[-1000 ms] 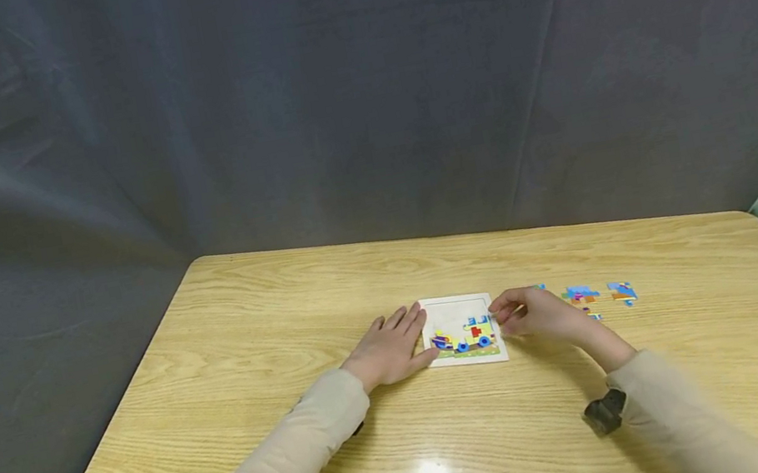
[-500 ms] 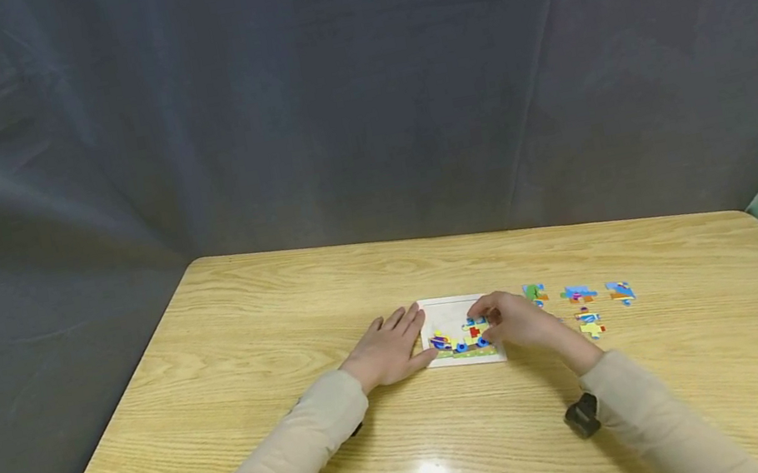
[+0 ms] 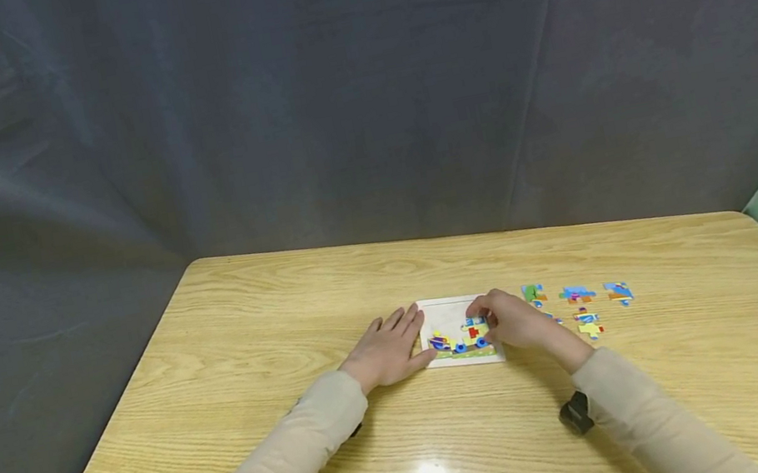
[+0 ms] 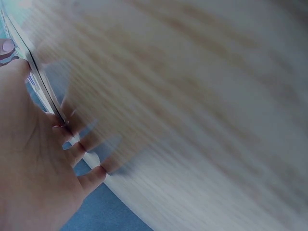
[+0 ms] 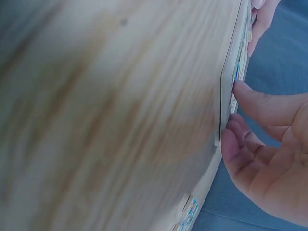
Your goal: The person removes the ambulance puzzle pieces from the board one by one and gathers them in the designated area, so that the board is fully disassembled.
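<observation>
Two hands, my left hand (image 3: pixel 386 352) and my right hand (image 3: pixel 519 323), are apart at one white puzzle tray (image 3: pixel 443 314).
My left fingers lie straight on its left edge; my right thumb and fingers bend at its right edge, and I cannot tell whether they pinch anything. Joined pieces (image 3: pixel 461 347) sit in the tray's lower part. To the right, loose pieces (image 3: pixel 578 293) lie on the desk (image 3: pixel 299 301).

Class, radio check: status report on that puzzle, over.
Left hand spread at left edge of puzzle board. Right hand at its right side, grip unclear. Board partly filled, upper left bare. Loose pieces off right, not in the way.
</observation>
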Tool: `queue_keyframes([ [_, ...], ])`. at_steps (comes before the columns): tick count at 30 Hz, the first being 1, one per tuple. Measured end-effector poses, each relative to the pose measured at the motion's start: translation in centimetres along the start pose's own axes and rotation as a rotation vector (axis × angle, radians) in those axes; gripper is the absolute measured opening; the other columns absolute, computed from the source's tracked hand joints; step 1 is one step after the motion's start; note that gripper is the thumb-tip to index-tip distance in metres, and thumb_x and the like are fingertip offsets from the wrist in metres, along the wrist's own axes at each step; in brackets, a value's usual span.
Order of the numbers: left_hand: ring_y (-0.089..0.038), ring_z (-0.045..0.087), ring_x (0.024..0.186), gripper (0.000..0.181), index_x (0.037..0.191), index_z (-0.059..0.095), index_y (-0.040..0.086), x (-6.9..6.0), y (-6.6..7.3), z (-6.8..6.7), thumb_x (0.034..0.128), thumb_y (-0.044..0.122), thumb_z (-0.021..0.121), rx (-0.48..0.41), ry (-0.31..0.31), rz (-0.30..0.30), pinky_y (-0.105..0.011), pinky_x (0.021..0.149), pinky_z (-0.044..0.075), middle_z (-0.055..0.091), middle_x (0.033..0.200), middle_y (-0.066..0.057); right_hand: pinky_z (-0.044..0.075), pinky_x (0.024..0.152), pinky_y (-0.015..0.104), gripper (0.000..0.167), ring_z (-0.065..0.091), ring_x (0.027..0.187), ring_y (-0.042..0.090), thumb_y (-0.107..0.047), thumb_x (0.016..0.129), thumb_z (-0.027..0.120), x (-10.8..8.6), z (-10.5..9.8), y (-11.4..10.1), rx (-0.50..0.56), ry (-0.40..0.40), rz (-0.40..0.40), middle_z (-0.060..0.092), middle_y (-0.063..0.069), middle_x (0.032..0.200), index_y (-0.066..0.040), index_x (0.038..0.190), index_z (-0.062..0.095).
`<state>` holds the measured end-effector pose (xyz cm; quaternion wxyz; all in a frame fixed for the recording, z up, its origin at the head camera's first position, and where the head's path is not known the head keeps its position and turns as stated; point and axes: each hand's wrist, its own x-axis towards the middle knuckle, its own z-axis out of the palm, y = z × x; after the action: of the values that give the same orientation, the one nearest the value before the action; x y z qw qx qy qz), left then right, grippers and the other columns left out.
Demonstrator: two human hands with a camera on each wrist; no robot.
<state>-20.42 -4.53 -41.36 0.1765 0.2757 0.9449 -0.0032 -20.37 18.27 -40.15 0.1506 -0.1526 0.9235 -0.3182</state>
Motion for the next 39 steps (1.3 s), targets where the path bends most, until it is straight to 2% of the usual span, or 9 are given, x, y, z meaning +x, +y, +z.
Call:
queue_keyframes([
  [6, -0.017, 0.01, 0.151, 0.071, 0.156, 0.01, 0.019, -0.03, -0.01, -0.06, 0.0993, 0.059, 0.024, -0.003, -0.001, 0.004, -0.043, 0.122, 0.017, 0.004, 0.163, 0.005, 0.042, 0.066, 0.027, 0.035, 0.046, 0.075, 0.018, 0.009, 0.08, 0.068, -0.13, 0.13, -0.32, -0.064, 0.023, 0.014, 0.057, 0.018, 0.1, 0.008, 0.115, 0.063],
  [13, -0.017, 0.01, 0.151, 0.071, 0.156, 0.01, 0.019, 0.05, -0.06, 0.08, 0.0991, 0.06, 0.024, -0.007, 0.002, 0.005, -0.043, 0.122, 0.017, 0.004, 0.163, 0.004, 0.041, 0.065, 0.026, 0.031, 0.044, 0.076, 0.018, 0.008, 0.08, 0.068, -0.25, 0.15, -0.49, -0.05, 0.03, 0.039, 0.051, 0.015, 0.097, 0.004, 0.11, 0.062],
  [24, -0.017, 0.01, 0.151, 0.071, 0.156, 0.01, 0.019, 0.14, -0.14, 0.14, 0.0989, 0.06, 0.023, -0.002, 0.003, 0.005, -0.043, 0.122, 0.017, 0.005, 0.163, 0.005, 0.038, 0.062, 0.026, 0.031, 0.044, 0.073, 0.018, 0.005, 0.08, 0.07, -0.16, -0.12, -0.34, -0.065, 0.028, 0.011, 0.049, 0.011, 0.088, -0.002, 0.107, 0.058],
  [32, -0.017, 0.01, 0.151, 0.071, 0.156, 0.01, 0.019, 0.05, -0.04, 0.02, 0.0991, 0.06, 0.024, -0.001, 0.001, 0.001, -0.043, 0.122, 0.017, 0.005, 0.163, 0.004, 0.037, 0.061, 0.026, 0.03, 0.042, 0.071, 0.018, 0.01, 0.079, 0.065, 0.01, -0.1, -0.14, -0.009, 0.016, 0.006, 0.048, 0.011, 0.086, -0.001, 0.106, 0.057],
  [39, -0.018, 0.01, 0.151, 0.071, 0.156, 0.01, 0.018, -0.08, -0.05, -0.11, 0.0993, 0.06, 0.024, 0.004, 0.001, 0.008, -0.043, 0.122, 0.018, 0.005, 0.163, 0.003, 0.039, 0.061, 0.026, 0.028, 0.045, 0.071, 0.018, 0.013, 0.078, 0.063, 0.04, -0.18, -0.16, 0.016, 0.023, -0.003, 0.056, 0.012, 0.084, 0.001, 0.103, 0.059],
])
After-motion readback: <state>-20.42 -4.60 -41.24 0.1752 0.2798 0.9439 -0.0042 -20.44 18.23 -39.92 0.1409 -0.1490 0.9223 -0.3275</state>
